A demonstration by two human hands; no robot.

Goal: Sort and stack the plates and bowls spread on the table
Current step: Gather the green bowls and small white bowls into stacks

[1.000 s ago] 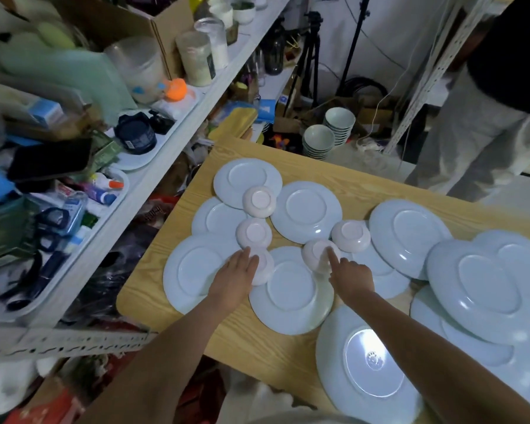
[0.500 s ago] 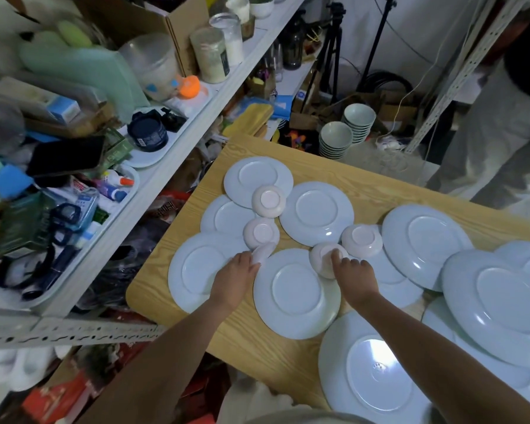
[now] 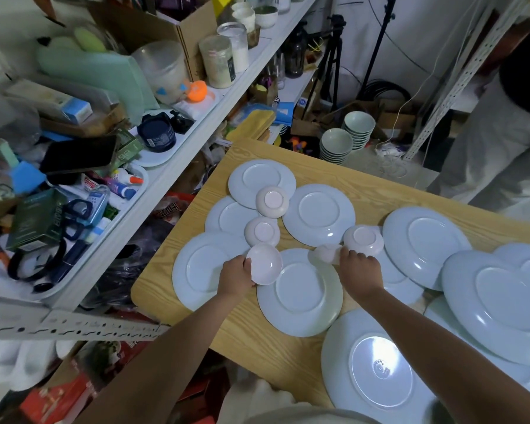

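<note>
Sorting bowls: two in hand.

Gripping left bowl with left hand, fingers curled round its near rim, tilting it mouth-up over the overlap of left plate and middle plate.

Gripping right bowl with right hand, fingers curled over it, just above the far edge of the middle plate. Blurring too much to tell its tilt.

Changing since half a second ago: both bowls then lying base-up on the plates under the fingers, now coming up off them and turning over.

Leaving three bowls base-up. Far bowl and mid bowl resting on overlapping plates at far left. Third bowl lying just beyond the right hand.

Leaving the blue plates spreading and overlapping across the table, none stacked yet.

Judging the step: gathering bowls first, probably nesting one held bowl into the other, then collecting the other three, with the plates yet to follow.

Noting beyond the far table edge: green bowls standing in two stacks on the floor, apart from the spread.
</note>
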